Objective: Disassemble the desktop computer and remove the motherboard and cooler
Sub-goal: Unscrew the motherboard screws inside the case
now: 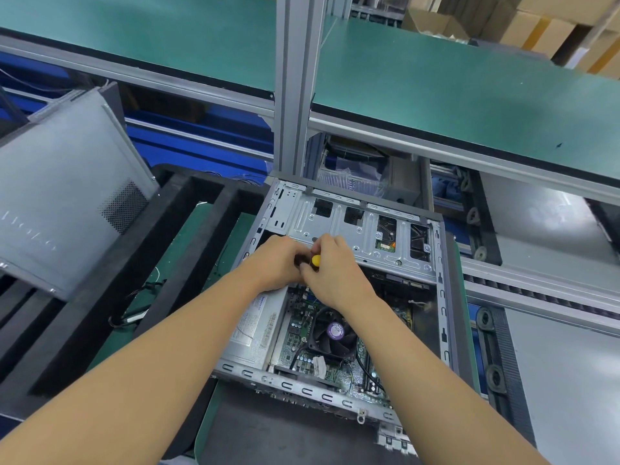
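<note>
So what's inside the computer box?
A green motherboard, a black cooler fan with a purple sticker, and a silver box beside them. The left hand and right hand, holding a screwdriver, cover what's beneath them.

The drive cage [352, 229] covers the far half of the case [443, 297]; the cooler fan [332, 333] lies open from above.

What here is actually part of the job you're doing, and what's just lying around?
In the job: open computer case, motherboard, cooler fan, screwdriver gripped by the left hand and right hand.

Lying about: second grey case at left, loose cables on the mat, cardboard boxes behind.
</note>
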{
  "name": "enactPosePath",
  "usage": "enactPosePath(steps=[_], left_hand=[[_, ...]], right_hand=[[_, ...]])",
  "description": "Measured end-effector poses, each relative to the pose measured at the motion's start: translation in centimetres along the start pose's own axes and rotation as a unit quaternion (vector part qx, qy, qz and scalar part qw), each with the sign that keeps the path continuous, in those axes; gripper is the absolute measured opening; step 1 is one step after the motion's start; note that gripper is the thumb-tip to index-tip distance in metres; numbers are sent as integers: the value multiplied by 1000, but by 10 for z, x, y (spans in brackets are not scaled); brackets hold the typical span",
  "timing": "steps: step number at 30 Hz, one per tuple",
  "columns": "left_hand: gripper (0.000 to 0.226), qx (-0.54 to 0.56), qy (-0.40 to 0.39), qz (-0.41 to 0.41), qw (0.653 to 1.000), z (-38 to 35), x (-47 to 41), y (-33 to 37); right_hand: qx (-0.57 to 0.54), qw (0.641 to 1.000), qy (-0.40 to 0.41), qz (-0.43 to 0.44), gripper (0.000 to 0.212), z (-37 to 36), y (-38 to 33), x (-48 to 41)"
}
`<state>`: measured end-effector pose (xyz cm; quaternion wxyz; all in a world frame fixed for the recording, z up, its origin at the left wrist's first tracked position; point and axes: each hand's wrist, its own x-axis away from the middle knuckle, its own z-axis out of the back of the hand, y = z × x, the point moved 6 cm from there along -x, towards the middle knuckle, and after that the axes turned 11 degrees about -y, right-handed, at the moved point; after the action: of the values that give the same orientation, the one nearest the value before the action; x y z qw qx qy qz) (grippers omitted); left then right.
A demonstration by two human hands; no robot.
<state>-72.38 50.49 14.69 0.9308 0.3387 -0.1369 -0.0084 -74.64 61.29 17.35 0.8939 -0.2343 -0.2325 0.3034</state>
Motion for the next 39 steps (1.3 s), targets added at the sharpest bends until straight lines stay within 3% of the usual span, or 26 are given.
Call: enactPosePath(steps=[3,9,13,17,20,22,26,29,32,36,39], left_hand=[[29,-2,-5,3,1000,0,0,-1],[33,29,-10,7,999,1,2,0],[16,5,-15,40,999,-1,0,-2],[22,15,-34,33,999,-1,1,1],[5,33,-54,29,998,-1,2,0],[19,45,-57,34,997,1,3,-3],[36,15,9,92,996,1,2,-8],[33,-20,105,141,984,1,10,-11],[31,12,160,133,978,4,15,-13],[36,48,142,127,980,4,14,-13],[38,-9,81,145,986,-3,12,-10]], right_hand=[[3,1000,17,-4,24,2,0,-2],[-17,1000,-22,8,26,1,-1,-3],[-19,999,-27,-3,24,-1,1,-1],[9,1000,1,2,23,0,-1,-2],[33,999,14,12,19,1,-2,-1],[48,998,29,24,18,4,-1,2],[48,997,54,35,17,10,4,9],[24,996,71,40,17,17,6,12],[13,996,80,41,17,26,10,15],[-29,994,105,23,14,43,21,20],[-76,989,123,1,15,59,31,23]])
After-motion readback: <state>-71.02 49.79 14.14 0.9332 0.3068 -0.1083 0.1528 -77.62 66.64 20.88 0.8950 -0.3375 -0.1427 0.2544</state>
